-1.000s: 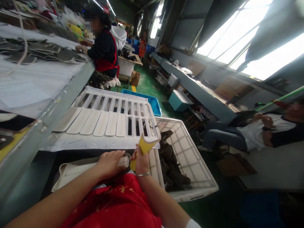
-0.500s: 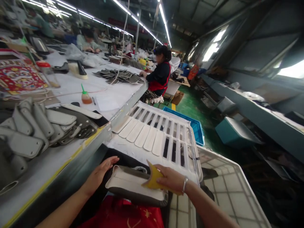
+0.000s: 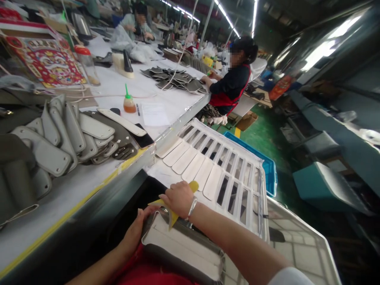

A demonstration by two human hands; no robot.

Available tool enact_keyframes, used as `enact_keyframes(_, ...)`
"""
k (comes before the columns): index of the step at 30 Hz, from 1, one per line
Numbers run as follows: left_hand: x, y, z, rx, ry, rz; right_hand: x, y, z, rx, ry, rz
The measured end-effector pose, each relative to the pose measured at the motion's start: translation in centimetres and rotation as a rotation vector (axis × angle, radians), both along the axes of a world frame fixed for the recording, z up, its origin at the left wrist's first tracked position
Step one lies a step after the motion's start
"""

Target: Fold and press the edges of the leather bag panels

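Observation:
My right hand (image 3: 179, 198), with a bracelet at its wrist, is closed around a yellow flat scraper with a curved-in edge (image 3: 173, 219). The scraper meets the far left corner of a grey leather-like piece with a cream inside (image 3: 181, 241), which lies across my lap. At that same corner, my left hand (image 3: 138, 227) grips the piece's edge, its fingertips close to the scraper and partly hidden. Just beyond my hands, several cream strips with rounded ends (image 3: 190, 168) lie side by side on a white slatted rack (image 3: 237, 174).
The white table (image 3: 109, 107) on the left holds a pile of grey parts (image 3: 59, 142), a small bottle with a green spout (image 3: 129, 103) and a jar with a red lid (image 3: 89, 67). A co-worker (image 3: 231, 75) sits farther along it. Blue crates (image 3: 267, 170) stand beyond the rack.
My right hand and the scraper have moved left, from the middle of the grey piece to its far left corner. My left hand has closed on that corner. The view has shifted.

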State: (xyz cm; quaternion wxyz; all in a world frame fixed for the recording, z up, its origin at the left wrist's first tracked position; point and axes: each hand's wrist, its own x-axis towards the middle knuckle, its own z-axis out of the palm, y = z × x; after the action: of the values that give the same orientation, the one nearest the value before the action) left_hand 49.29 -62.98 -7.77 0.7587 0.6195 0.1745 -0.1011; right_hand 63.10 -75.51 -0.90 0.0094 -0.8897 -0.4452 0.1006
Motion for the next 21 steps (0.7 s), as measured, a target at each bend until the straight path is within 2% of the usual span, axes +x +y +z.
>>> enact_keyframes(6,-1.5,0.4,-2.5,-0.034,0.108,0.004,0.9,2.3,-0.4,0.076,0.068,0.252)
enact_keyframes(10,-1.7,0.3,-3.5,-0.079,0.071,0.015,1.3,2.7,-1.0,0.089,0.082,0.332)
enact_keyframes(13,-1.5,0.1,-3.7,-0.264,0.086,0.022,1.6,3.2,-1.2,0.09,0.088,0.39)
enact_keyframes(17,-1.5,0.1,-3.5,-0.496,0.199,0.032,1.7,3.9,-0.9,0.065,0.096,0.464)
enact_keyframes(19,-1.6,0.3,-3.4,-0.501,0.277,0.045,1.7,4.2,-0.7,0.028,0.109,0.481)
enact_keyframes(21,-1.7,0.5,-3.3,-0.385,0.318,0.034,1.7,4.5,-0.5,0.004,0.118,0.5)
